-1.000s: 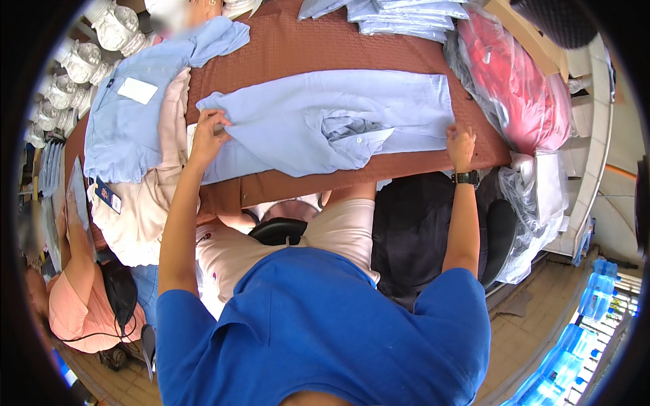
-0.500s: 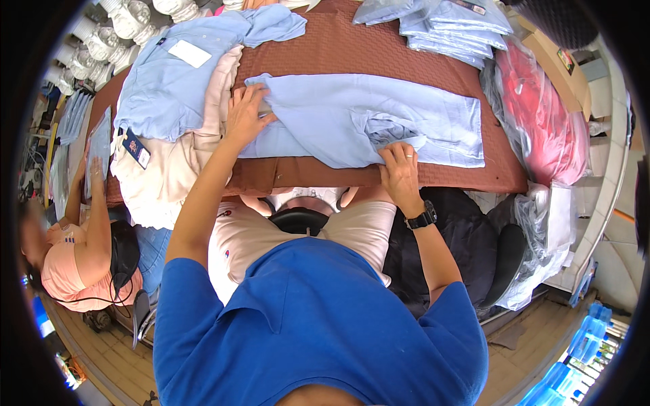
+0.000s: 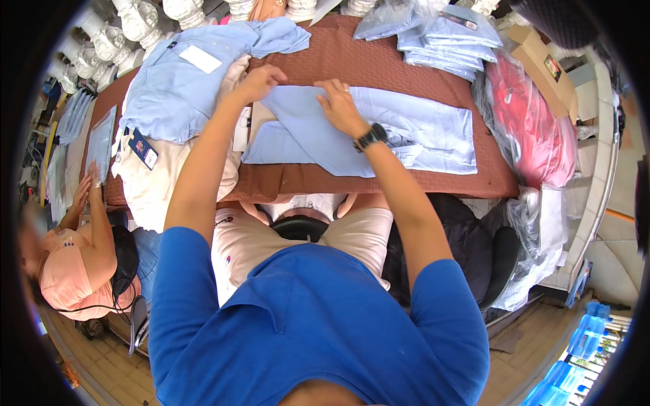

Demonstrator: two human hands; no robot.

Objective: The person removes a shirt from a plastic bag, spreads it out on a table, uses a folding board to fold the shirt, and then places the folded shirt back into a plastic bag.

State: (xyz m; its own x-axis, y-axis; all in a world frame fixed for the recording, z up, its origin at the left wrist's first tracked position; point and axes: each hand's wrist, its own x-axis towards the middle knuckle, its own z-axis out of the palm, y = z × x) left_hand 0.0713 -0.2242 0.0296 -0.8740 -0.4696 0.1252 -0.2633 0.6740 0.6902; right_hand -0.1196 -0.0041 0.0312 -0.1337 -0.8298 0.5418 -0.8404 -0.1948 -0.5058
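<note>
- The folded shirt (image 3: 308,139), light blue, lies lengthwise on the brown-covered worktop (image 3: 325,51), in front of the person.
- The left hand (image 3: 265,82) is at the far left corner of the folded shirt, fingers loosely curled; whether it grips or touches the cloth, I cannot tell.
- The right hand (image 3: 336,105) is over the far edge of the folded shirt, thumb and fingers spread apart; a black watch (image 3: 370,137) sits on that wrist.
- Left of the folded shirt, another blue shirt (image 3: 169,88) with a white tag (image 3: 200,59) lies over cream clothing (image 3: 189,179).
- Beyond the folded shirt's right end is a stack of bagged blue shirts (image 3: 450,40).
- Right of the folded shirt lies red clothing (image 3: 531,128) in clear plastic, with a cardboard box (image 3: 542,71) behind.
- Far left of the folded shirt, a co-worker in peach (image 3: 71,271) has both hands at a bagged blue garment (image 3: 101,142).
</note>
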